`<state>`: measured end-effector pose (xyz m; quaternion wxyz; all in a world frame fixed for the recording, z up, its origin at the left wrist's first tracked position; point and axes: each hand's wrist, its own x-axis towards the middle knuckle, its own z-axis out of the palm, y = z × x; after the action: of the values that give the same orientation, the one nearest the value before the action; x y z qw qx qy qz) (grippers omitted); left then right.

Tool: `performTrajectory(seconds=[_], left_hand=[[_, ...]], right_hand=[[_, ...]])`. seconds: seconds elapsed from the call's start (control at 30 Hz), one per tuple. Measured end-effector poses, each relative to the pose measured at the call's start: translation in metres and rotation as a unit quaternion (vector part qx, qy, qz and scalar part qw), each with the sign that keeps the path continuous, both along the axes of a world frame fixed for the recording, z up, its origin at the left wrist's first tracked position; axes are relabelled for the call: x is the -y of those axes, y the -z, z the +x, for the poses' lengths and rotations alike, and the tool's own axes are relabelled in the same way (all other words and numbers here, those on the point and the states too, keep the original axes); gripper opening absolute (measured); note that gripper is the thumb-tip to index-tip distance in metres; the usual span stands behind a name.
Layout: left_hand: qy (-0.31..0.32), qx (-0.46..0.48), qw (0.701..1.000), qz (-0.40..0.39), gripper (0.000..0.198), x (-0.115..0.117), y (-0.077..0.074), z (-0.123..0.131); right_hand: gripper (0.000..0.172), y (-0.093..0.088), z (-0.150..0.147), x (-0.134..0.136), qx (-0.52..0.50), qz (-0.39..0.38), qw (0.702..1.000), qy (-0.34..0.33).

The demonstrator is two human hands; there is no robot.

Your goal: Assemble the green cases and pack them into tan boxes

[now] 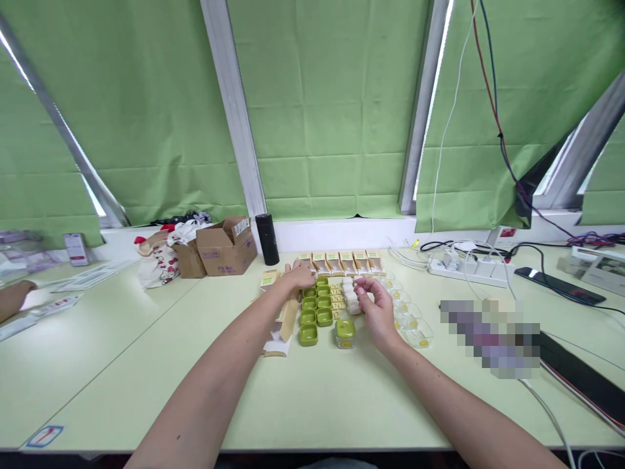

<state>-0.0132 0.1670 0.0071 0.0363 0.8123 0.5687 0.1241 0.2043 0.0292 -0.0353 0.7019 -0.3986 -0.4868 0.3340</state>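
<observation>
My left hand [301, 276] reaches over the far end of the green square cups [308, 317], close to a row of small open cartons [334, 262]. Its fingertips are small and partly hidden, so I cannot tell whether they hold anything. My right hand [377, 305] has its thumb and fingers curled together beside a row of white rounded pieces [350, 296]; what lies in the pinch is unclear. Small yellowish pieces [337, 299] stand between cups and white pieces. Nearer me sits a clear jar with a green lid [345, 333]. Clear containers [417, 333] line the right side.
More cartons [279, 326] lie left of the cups. Behind stand a brown cardboard box [227, 247] and a black cylinder [267, 240]. A white power strip [471, 270] with cables lies at right. Another person's hand [14, 298] shows at far left.
</observation>
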Motion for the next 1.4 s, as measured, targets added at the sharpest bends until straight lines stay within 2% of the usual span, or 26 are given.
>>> performTrajectory(seconds=[0.23, 0.4, 0.53, 0.7, 0.87, 1.0, 1.23, 1.3, 1.4], left_hand=[[-0.012, -0.034, 0.999, 0.018, 0.043, -0.006, -0.022, -0.015], [0.0, -0.01, 0.996, 0.084, 0.06, 0.012, -0.026, -0.021], [0.028, -0.009, 0.992, 0.124, 0.059, 0.046, -0.03, -0.019], [0.082, -0.027, 0.973, 0.215, 0.059, 0.107, -0.032, -0.012], [0.185, -0.021, 0.95, 0.25, 0.065, 0.168, -0.021, -0.002], [0.262, -0.017, 0.934, 0.243, 0.065, 0.198, -0.012, 0.004], [0.326, -0.055, 0.916, 0.228, 0.061, 0.203, -0.007, 0.003], [0.313, -0.032, 0.921, 0.231, 0.054, 0.203, -0.009, 0.002], [0.257, 0.051, 0.932, 0.251, 0.035, 0.202, -0.014, 0.003]], right_hand=[[0.03, -0.001, 0.001, 0.0, 0.0, 0.008, 1.0, 0.009], [0.031, -0.002, 0.001, 0.0, 0.002, 0.01, 1.0, 0.011], [0.031, -0.004, 0.002, 0.001, 0.007, 0.008, 1.0, 0.007], [0.036, -0.01, 0.001, 0.002, 0.005, 0.003, 1.0, -0.019], [0.058, -0.019, 0.004, 0.0, 0.001, -0.049, 0.996, -0.08], [0.067, -0.027, 0.005, 0.001, -0.035, -0.063, 0.992, -0.103], [0.069, -0.033, 0.002, 0.01, -0.07, -0.055, 0.991, -0.098], [0.07, -0.034, 0.001, 0.012, -0.082, -0.035, 0.989, -0.119], [0.073, -0.036, 0.001, 0.015, -0.098, 0.002, 0.984, -0.15]])
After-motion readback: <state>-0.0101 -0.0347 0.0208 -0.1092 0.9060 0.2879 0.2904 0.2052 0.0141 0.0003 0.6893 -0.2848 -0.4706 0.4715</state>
